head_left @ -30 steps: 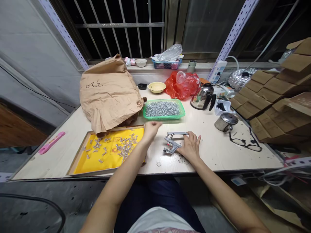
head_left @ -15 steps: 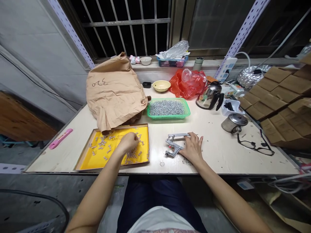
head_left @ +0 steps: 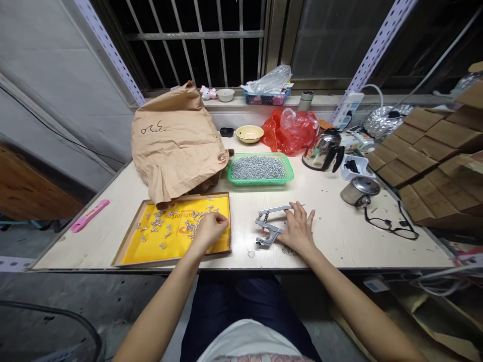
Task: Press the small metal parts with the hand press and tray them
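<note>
My left hand is above the right part of a shallow tray lined in yellow, its thumb and fingers pinched together. Whatever sits in the pinch is too small to make out. Several small metal parts lie scattered in that tray, with a denser heap partly behind the hand. My right hand is around the handles of grey metal pliers with a coil spring. The pliers lie on the table, jaws pointing left. Behind them stands a green plastic basket full of small silvery metal pieces.
A large brown paper bag leans behind the tray. At the right are a steel kettle, a lidded steel cup, eyeglasses and stacked cardboard. A pink-handled tool lies at the left edge.
My left hand has moved right across the tray, toward its right rim, still pinched. My right hand stays on the pliers, which have hardly moved.
</note>
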`<state>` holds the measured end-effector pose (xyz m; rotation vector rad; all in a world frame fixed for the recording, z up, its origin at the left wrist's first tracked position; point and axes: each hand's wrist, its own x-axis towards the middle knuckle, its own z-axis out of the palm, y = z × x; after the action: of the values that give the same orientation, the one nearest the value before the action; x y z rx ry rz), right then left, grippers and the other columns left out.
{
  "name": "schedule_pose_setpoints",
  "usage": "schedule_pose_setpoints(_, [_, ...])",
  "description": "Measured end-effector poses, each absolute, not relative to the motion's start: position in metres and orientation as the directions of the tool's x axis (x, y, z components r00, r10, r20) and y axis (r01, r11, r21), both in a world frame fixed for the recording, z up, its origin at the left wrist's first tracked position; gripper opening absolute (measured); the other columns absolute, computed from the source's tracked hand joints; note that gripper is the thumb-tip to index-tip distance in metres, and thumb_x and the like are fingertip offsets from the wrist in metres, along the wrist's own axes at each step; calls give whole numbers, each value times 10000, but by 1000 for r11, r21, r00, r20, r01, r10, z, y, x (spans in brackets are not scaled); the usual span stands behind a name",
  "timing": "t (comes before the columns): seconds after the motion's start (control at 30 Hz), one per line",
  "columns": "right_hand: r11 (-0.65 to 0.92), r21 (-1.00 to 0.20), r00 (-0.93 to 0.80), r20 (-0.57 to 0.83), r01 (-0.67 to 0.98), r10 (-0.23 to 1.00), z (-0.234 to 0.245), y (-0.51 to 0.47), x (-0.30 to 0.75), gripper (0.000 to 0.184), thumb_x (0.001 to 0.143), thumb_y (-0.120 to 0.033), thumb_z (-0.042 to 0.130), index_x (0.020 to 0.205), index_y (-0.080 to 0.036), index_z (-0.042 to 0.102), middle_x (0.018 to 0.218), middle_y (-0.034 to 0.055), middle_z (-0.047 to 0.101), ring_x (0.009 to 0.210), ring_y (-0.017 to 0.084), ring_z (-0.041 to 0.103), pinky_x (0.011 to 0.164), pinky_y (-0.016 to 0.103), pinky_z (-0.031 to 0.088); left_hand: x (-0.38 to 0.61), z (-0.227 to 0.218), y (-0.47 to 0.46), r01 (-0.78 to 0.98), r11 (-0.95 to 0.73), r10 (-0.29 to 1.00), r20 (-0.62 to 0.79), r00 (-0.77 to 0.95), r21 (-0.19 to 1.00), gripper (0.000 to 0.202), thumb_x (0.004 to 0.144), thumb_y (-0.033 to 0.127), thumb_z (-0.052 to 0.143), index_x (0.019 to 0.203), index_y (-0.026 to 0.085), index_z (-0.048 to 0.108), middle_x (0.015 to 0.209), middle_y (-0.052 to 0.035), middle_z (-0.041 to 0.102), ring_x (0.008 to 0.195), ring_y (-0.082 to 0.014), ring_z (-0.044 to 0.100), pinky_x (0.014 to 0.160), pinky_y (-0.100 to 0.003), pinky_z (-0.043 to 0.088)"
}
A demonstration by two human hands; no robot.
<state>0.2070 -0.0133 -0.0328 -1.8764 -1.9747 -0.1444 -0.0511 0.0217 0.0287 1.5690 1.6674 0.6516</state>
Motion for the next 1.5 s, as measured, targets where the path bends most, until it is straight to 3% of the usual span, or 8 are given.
schedule_pose_setpoints(0.03, [101, -192, -27, 356, 976, 934, -29, -14, 205, 761, 636, -716, 449, 1101, -115, 493, 1348, 201, 329, 1285, 360, 201, 987, 663, 21, -41, 28, 16, 456, 167, 975, -216, 57, 874, 119, 620, 267, 590, 608, 151, 611, 587, -24, 587, 558, -132, 513, 534, -236, 341])
schedule_pose_setpoints(0.1, [119, -176, -52, 348, 977, 936, -22, -15, 202, 752, 653, -687, 450, 1132, -107, 464, 1392, 201, 264, 1309, 355, 150, 992, 657, 12, -19, 24, 3, 196, 293, 939, -320, 123, 936, 183, 579, 309, 650, 632, 135, 631, 546, -2, 568, 487, -93, 460, 497, -220, 320])
schedule_pose_setpoints(0.17, [128, -170, -61, 351, 977, 934, -15, -17, 199, 739, 670, -654, 455, 1156, -98, 438, 1415, 205, 219, 1322, 352, 118, 997, 649, 13, 0, 17, -9, 34, 410, 895, -410, 176, 911, 221, 530, 315, 702, 608, 119, 636, 516, -2, 563, 452, -75, 432, 480, -215, 310])
schedule_pose_setpoints(0.27, [133, -164, -65, 368, 977, 928, -9, -18, 198, 714, 687, -616, 461, 1171, -92, 417, 1432, 212, 176, 1329, 353, 93, 999, 640, 14, 15, 6, -17, -77, 476, 867, -452, 209, 876, 244, 482, 304, 746, 572, 103, 641, 551, -38, 605, 484, -86, 477, 501, -220, 338])
schedule_pose_setpoints(0.8, [123, -148, -58, 379, 981, 923, -7, -21, 201, 735, 684, -624, 462, 1166, -71, 417, 1449, 219, 117, 1338, 343, 68, 1011, 623, -6, 17, 10, -10, 164, 382, 886, -411, 216, 910, 111, 508, 212, 645, 542, 106, 644, 495, -15, 578, 480, -86, 453, 520, -217, 332])
schedule_pose_setpoints(1.17, [170, -148, -92, 425, 974, 900, -7, -21, 201, 671, 673, -600, 484, 1131, -109, 461, 1282, 191, 394, 1272, 340, 234, 1030, 620, 3, 15, 10, -13, 170, 408, 871, -439, 223, 897, 105, 508, 205, 659, 543, 108, 638, 506, -12, 568, 498, -88, 457, 530, -223, 333])
schedule_pose_setpoints(1.4, [189, -171, -101, 424, 967, 900, -5, -18, 206, 472, 646, -581, 540, 853, -158, 568, 1091, 148, 500, 1080, 285, 416, 1048, 501, 187, 12, 19, -16, 147, 416, 845, -442, 303, 897, 189, 522, 282, 702, 595, 116, 651, 550, -12, 583, 506, -80, 444, 510, -209, 316])
schedule_pose_setpoints(1.5, [202, -172, -112, 429, 964, 896, -5, -17, 206, 489, 637, -577, 548, 885, -156, 564, 1076, 141, 503, 1064, 276, 420, 1048, 501, 190, 11, 19, -16, 147, 427, 835, -452, 314, 892, 148, 549, 253, 682, 591, 116, 646, 530, 1, 563, 487, -66, 417, 495, -201, 295])
